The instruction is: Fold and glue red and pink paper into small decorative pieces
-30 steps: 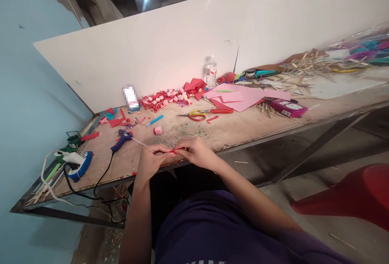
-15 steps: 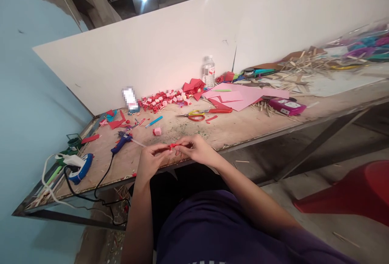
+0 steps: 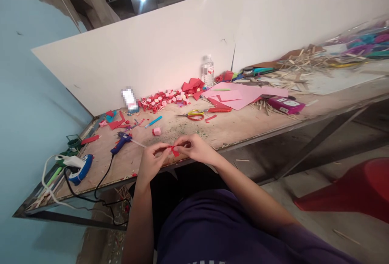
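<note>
My left hand and my right hand meet over the near edge of the wooden table. Both pinch a small red paper strip between their fingertips; the strip is bent and hangs between the two hands. A blue glue gun lies on the table just left of my left hand, its nozzle pointing toward it. A small pink cube sits just beyond my hands.
A pile of red and pink cubes lies by the white backboard. Scissors, pink paper sheets, a water bottle and a purple box lie further right. A power strip with cables sits far left. A red stool stands on the floor at right.
The red strip went from held straight between the hands to bent and folded downward. Both hands lifted slightly and stayed together.
</note>
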`<state>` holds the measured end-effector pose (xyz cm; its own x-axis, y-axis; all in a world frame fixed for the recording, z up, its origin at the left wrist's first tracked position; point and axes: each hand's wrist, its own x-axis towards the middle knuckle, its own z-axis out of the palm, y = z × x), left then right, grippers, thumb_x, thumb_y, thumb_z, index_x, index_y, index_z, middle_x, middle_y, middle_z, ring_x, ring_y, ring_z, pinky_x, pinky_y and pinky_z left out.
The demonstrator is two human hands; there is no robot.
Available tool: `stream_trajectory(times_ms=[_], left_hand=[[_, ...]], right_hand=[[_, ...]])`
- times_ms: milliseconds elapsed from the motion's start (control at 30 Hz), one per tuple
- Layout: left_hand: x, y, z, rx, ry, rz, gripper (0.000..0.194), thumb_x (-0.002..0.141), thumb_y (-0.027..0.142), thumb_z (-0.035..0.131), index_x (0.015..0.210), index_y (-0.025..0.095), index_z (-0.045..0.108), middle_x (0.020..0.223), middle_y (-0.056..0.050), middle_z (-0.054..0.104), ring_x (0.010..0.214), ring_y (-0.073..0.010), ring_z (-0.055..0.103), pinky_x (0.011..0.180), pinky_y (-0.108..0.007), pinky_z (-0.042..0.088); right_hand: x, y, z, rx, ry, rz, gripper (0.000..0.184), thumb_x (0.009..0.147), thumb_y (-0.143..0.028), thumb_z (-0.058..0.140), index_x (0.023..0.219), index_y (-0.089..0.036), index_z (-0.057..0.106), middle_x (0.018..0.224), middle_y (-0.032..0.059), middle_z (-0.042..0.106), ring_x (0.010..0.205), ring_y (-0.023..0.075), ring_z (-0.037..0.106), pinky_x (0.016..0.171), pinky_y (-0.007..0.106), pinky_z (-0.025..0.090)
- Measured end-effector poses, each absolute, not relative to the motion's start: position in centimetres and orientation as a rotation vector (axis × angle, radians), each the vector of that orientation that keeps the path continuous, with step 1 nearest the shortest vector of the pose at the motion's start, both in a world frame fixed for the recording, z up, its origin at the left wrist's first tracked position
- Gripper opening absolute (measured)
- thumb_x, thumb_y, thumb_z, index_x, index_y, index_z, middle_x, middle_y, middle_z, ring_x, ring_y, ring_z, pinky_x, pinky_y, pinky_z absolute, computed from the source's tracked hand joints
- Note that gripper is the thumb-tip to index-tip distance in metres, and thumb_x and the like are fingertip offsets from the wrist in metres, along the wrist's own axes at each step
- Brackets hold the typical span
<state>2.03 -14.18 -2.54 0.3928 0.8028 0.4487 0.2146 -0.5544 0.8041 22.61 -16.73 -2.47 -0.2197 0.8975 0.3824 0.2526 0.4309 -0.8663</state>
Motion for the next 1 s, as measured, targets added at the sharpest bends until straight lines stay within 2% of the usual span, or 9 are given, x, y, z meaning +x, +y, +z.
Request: stream_trajectory(times_ms=[300, 467, 700, 867, 1000], left_hand=[[2.13, -14.18, -2.54, 1.986, 0.844, 1.209, 0.017, 0.087, 0.030, 0.071, 0.090, 0.016, 0.081, 0.090, -0.007, 0.081, 0.083, -0.0212, 0.076, 0.079, -0.029, 0.060], [2.15, -13.83, -2.74, 1.915, 0.823, 1.189, 0.013, 0.082, 0.027, 0.073, 0.083, 0.017, 0.082, 0.083, -0.006, 0.081, 0.076, -0.0210, 0.076, 0.074, -0.029, 0.060], [2.11, -13.56, -2.74, 1.864, 0.874, 1.186, 0.025, 0.085, 0.037, 0.075, 0.097, 0.017, 0.082, 0.099, -0.009, 0.082, 0.092, -0.0244, 0.077, 0.086, -0.033, 0.061], [2.21, -13.51, -2.46, 1.809, 0.919, 1.113, 0.040, 0.095, 0.050, 0.063, 0.085, 0.015, 0.080, 0.079, -0.007, 0.078, 0.074, -0.0203, 0.073, 0.074, -0.029, 0.058], [2.25, -13.71, -2.17, 1.873, 0.886, 1.043, 0.034, 0.090, 0.047, 0.070, 0.080, 0.016, 0.078, 0.079, -0.004, 0.077, 0.077, -0.0204, 0.072, 0.072, -0.027, 0.056]], right_hand=[[22.63, -16.51, -2.47, -0.916, -1.737, 0.913, 0.014, 0.088, -0.026, 0.068, 0.085, -0.015, 0.076, 0.075, 0.0030, 0.074, 0.064, 0.0139, 0.060, 0.060, 0.024, 0.045], [22.72, -16.44, -2.62, -0.941, -1.738, 0.973, 0.013, 0.085, -0.024, 0.068, 0.086, -0.015, 0.077, 0.073, 0.0032, 0.075, 0.066, 0.0162, 0.066, 0.064, 0.025, 0.049], [22.72, -16.24, -2.83, -0.940, -1.720, 0.877, 0.014, 0.087, -0.023, 0.067, 0.083, -0.015, 0.077, 0.074, 0.0026, 0.074, 0.062, 0.0134, 0.060, 0.061, 0.023, 0.046], [22.49, -16.61, -2.72, -0.982, -1.762, 0.735, 0.014, 0.087, -0.020, 0.065, 0.083, -0.014, 0.078, 0.071, 0.0022, 0.072, 0.063, 0.0136, 0.060, 0.060, 0.023, 0.044], [22.43, -16.92, -2.63, -0.990, -1.783, 0.703, 0.015, 0.087, -0.017, 0.063, 0.084, -0.015, 0.078, 0.072, 0.0020, 0.073, 0.063, 0.0137, 0.060, 0.061, 0.023, 0.045]])
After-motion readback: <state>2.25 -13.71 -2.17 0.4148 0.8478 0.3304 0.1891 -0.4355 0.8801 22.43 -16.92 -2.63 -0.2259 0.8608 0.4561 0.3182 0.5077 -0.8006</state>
